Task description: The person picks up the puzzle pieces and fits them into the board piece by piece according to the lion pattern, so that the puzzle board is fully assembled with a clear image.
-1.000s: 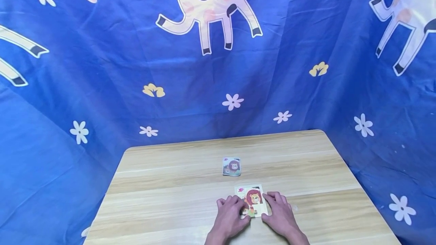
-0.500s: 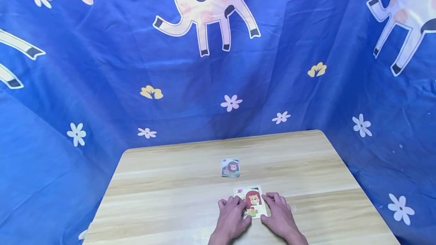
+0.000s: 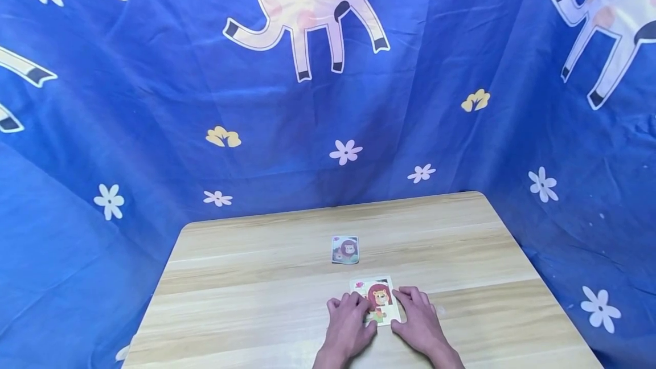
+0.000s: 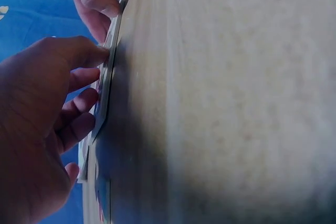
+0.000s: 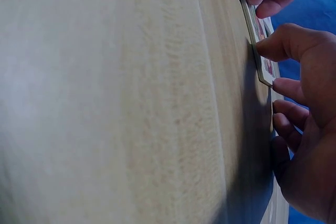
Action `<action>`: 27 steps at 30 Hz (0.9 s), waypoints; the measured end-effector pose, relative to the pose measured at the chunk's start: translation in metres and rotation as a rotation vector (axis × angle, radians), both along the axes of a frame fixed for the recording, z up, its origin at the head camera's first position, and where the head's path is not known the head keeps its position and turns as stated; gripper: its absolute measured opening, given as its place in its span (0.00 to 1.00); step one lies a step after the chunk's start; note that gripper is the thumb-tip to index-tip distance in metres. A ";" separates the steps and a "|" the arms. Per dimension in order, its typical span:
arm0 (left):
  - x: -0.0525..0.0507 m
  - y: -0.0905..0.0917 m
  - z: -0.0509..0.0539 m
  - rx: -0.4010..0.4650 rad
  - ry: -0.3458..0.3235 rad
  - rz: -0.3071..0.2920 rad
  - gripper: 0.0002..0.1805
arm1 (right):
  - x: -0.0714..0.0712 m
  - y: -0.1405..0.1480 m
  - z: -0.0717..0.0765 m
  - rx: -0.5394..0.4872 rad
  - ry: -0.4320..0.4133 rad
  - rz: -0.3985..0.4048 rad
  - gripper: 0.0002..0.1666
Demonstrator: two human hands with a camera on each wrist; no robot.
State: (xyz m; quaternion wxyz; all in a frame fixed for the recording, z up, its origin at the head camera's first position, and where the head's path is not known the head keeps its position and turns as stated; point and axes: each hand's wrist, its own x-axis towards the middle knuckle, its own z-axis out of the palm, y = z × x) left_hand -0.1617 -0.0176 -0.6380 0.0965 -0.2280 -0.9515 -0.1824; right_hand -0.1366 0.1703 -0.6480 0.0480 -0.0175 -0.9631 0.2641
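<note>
A small jigsaw puzzle (image 3: 379, 296) with a lion picture lies in a pale tray (image 3: 392, 315) near the table's front. Its lower right corner shows bare and cream-coloured. My left hand (image 3: 348, 323) covers the lower left of the puzzle, curled fingers on the pieces and thumb at the front edge. From the other side, my right hand (image 3: 421, 320) grips the tray's right corner between thumb and forefinger. The right wrist view shows that thumb (image 5: 270, 45) against the front edge. What lies under the left fingers is mostly hidden.
Behind the puzzle lies a small picture card (image 3: 345, 250) with the same lion design. The wooden table (image 3: 246, 295) has rounded far corners. A blue patterned cloth (image 3: 277, 113) hangs around its back and sides.
The head view has shifted slightly. Both hands stay on the puzzle and its tray; the left fingers have shifted a little, covering more of the lower left picture.
</note>
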 end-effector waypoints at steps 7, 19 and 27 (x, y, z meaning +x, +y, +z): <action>0.001 0.002 0.000 0.013 0.025 0.025 0.12 | -0.001 0.000 -0.002 -0.003 -0.011 -0.001 0.42; 0.002 0.002 0.001 0.011 0.033 0.023 0.13 | -0.001 0.000 0.001 -0.011 -0.006 0.003 0.41; 0.002 0.003 0.003 0.014 0.007 0.022 0.13 | -0.001 -0.001 0.001 -0.008 -0.027 0.002 0.41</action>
